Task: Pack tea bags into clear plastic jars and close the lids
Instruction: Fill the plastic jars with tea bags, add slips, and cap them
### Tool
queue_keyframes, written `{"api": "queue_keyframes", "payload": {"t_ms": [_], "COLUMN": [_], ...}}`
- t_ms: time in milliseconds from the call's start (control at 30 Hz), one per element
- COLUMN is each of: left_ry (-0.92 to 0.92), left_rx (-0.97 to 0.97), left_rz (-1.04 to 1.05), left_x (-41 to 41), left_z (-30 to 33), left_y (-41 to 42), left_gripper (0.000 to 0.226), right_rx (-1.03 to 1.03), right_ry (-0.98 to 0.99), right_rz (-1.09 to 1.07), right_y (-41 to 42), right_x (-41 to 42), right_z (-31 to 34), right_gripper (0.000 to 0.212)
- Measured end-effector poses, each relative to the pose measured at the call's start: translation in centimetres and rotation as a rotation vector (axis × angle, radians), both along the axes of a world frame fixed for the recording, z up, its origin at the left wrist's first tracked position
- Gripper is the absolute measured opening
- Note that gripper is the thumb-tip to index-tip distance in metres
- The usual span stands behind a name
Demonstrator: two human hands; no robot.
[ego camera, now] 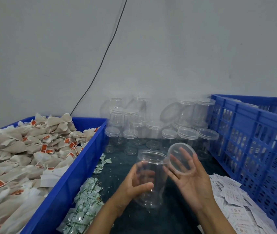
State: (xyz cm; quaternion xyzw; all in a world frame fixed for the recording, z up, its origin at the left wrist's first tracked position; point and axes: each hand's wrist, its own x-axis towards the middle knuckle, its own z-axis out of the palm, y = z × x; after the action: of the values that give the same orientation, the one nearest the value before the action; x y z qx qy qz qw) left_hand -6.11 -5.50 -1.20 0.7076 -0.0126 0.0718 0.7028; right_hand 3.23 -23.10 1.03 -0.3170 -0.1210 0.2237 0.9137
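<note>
My left hand (137, 181) grips an empty clear plastic jar (151, 196) around its middle, holding it upright and slightly tilted above the dark table. The jar's mouth is uncovered. My right hand (191, 179) holds the clear round lid (179, 159) just right of the jar's rim, fingers spread behind it and the lid's hollow side facing me. A heap of beige tea bags (21, 154) with orange tags fills the blue bin (70, 183) on the left.
Several empty lidded clear jars (153, 130) stand against the back wall. A blue perforated crate (261, 149) stands at the right. Small green-printed sachets (85, 200) lie by the bin, white printed labels (232, 200) at the right. A black cable runs down the wall.
</note>
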Motion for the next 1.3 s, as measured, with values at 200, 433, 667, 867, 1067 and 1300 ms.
{"api": "queue_keyframes", "payload": {"t_ms": [200,433,667,867,1067,1300], "left_ry": [-0.071,-0.063,0.007,0.065,-0.057,-0.091], "left_rx": [-0.063,0.055,0.035,0.003,0.031,0.078], "left_rz": [0.217,0.281,0.148,0.068,0.527,0.701], "left_x": [0.5,1.1,0.9,-1.1,-0.4,0.7], "left_z": [-0.9,-1.8,-1.7,0.6,8.9,16.6], "left_y": [0.5,0.6,0.5,1.2,1.7,6.3], "left_gripper": [0.091,0.087,0.084,0.111,0.066,0.028], "right_rx": [-0.192,-0.353,-0.88,-1.101,-0.932,-0.726], "right_ry": [0.275,0.33,-0.061,-0.341,-0.59,-0.798], "right_rz": [0.007,-0.129,-0.425,-0.635,-0.734,-0.399], "right_y": [0.7,0.9,1.6,1.3,4.3,12.9], "right_x": [0.3,0.5,0.7,-0.1,-1.0,-4.7], "right_z": [-1.6,-2.3,-3.3,-2.0,5.4,14.0], "right_gripper": [0.048,0.029,0.023,0.042,0.036,0.03]}}
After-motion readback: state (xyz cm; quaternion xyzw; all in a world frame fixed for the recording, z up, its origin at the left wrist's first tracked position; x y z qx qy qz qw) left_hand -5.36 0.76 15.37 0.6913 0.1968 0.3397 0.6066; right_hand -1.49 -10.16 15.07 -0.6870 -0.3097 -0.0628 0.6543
